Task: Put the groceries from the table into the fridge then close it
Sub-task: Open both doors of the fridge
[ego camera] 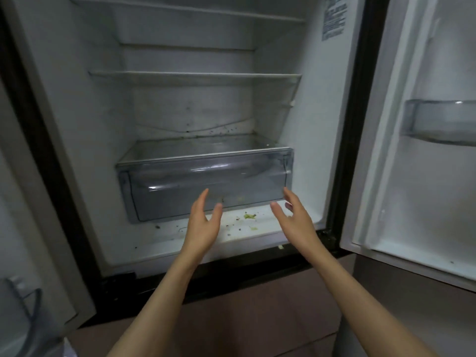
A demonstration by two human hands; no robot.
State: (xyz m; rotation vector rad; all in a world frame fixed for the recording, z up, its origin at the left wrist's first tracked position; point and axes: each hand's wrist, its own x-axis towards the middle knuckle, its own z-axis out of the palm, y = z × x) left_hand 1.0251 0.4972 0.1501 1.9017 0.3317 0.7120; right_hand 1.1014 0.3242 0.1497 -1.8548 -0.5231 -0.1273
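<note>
A: Item one, left of the crisper drawer (206,181)?
B: Left fridge door (38,228), swung open, seen edge-on. A clear door bin (23,305) sits low on it, well left of the drawer.

A: The fridge (64,112) itself?
B: Open. Two bare shelves: upper shelf (185,11) and middle shelf (195,74), both above the drawer. Dark specks on the back wall just above the drawer.

A: The drawer?
B: Clear, tinted plastic, seated at the bottom of the compartment, front closed. No groceries inside that I can make out; none anywhere in view.

A: Left hand (203,222)?
B: In front of the drawer's lower middle, palm turned inward, fingers (202,199) spread and released, holding nothing. Whether the tips touch the drawer front, I cannot tell.

A: Between the hands?
B: Green crumbs (249,216) on the fridge floor, just below the drawer.

A: Right hand (296,220)?
B: In front of the drawer's lower right corner, palm facing the left hand, fingers loose and empty.

A: Right of the drawer?
B: Label (334,18) on the inner right wall, high above the drawer; print too blurred to read. Right fridge door (425,202), open, with a clear bin (438,122) at about the drawer's height.
</note>
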